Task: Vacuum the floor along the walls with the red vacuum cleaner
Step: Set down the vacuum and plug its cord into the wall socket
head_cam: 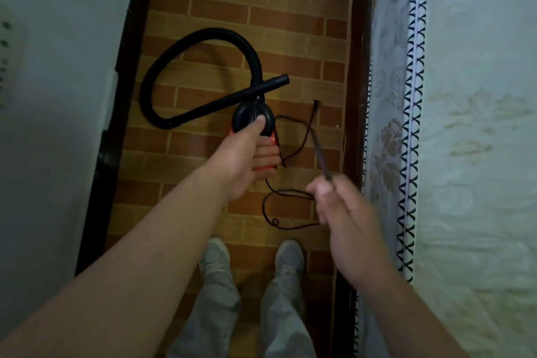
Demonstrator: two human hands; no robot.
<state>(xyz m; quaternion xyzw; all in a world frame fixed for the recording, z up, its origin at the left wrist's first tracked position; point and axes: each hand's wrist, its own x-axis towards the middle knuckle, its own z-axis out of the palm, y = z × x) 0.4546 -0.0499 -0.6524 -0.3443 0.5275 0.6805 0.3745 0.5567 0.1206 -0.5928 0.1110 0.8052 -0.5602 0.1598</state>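
Red vacuum [268,139] w/ blk hose [162,67]; orange brick-pattern floor [261,0].

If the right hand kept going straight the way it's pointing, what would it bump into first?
Most likely the red vacuum cleaner, gripped by the left hand: the right hand, pinching the black cord, points toward it. Depth is unclear from one view.

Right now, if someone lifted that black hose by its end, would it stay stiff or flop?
Probably floppy: the black hose curves in a wide loop from the red vacuum cleaner. Its straight end tube looks rigid, so that part likely holds its line. Probably light: the left hand alone grips the machine.
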